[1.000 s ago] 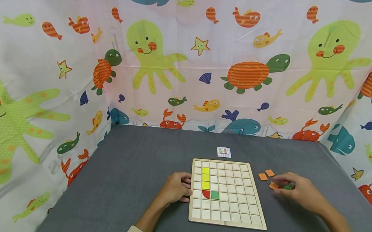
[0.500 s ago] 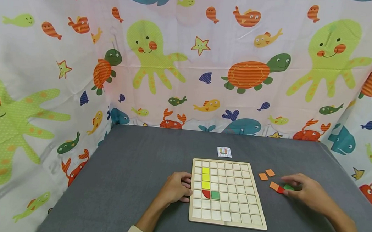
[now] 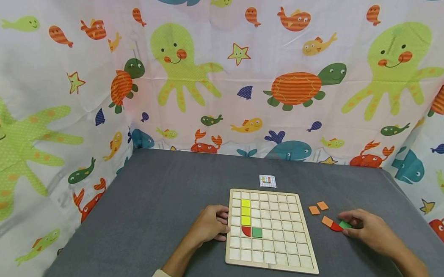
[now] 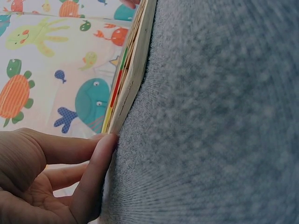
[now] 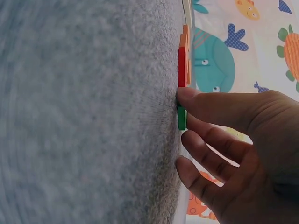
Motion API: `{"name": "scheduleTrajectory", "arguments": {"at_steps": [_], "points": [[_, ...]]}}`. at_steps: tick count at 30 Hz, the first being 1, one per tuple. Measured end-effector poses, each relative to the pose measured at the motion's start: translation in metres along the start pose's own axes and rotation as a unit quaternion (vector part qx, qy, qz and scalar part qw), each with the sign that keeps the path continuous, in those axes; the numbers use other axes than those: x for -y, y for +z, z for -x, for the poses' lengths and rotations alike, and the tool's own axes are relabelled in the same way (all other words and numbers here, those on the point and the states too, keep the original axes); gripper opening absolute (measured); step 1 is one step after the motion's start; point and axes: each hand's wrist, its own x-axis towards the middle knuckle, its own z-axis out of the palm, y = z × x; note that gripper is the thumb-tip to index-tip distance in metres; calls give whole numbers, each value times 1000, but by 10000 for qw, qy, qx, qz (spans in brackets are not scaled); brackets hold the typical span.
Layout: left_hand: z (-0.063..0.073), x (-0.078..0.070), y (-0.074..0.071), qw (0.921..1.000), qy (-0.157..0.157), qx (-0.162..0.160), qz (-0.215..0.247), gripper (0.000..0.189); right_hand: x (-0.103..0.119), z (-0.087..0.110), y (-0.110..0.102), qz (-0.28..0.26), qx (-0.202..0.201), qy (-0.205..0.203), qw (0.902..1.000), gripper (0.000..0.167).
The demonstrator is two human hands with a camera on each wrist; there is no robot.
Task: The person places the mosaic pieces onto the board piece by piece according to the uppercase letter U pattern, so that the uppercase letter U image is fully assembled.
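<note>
A wooden grid board (image 3: 272, 247) lies on the grey table. On it are several yellow square tiles (image 3: 246, 211), a red quarter-round tile (image 3: 246, 231) and a green square tile (image 3: 257, 232). My left hand (image 3: 210, 224) holds the board's left edge, its thumb and a finger meeting there in the left wrist view. My right hand (image 3: 369, 230) is right of the board, its fingers loosely bent around a green tile (image 3: 344, 225). Its thumb touches the table pieces where a loose red tile (image 5: 181, 65) meets the green one. An orange tile (image 3: 327, 221) adjoins the red one.
Two more orange tiles (image 3: 314, 210) lie farther back, right of the board. Behind the board rests a small pattern card (image 3: 267, 181) with a coloured U shape on a grid. A sea-animal curtain (image 3: 225, 83) hangs along the table's back and sides.
My right hand has moved slightly right, off the orange tile, so the loose red and green tiles show more. My left hand and the board have stayed in place.
</note>
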Motion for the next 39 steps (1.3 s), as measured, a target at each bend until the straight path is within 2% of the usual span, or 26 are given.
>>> {"name": "scheduleTrajectory", "arguments": {"at_steps": [7, 14, 23, 32, 39], "points": [[1, 0, 0, 10000, -11, 1, -11, 59, -5, 0, -2, 227, 34, 101, 9997, 40], [0, 0, 0, 10000, -11, 4, 32, 59, -6, 0, -4, 151, 238, 203, 9994, 35], [0, 1, 0, 10000, 1, 9, 7, 58, -2, 3, -3, 275, -195, 78, 9994, 32], [0, 1, 0, 10000, -6, -17, 23, 58, 14, 0, 3, 235, -318, -37, 9992, 33], [1, 0, 0, 10000, 4, -28, 0, 57, 28, -4, 12, 89, -418, -292, 9987, 30]]}}
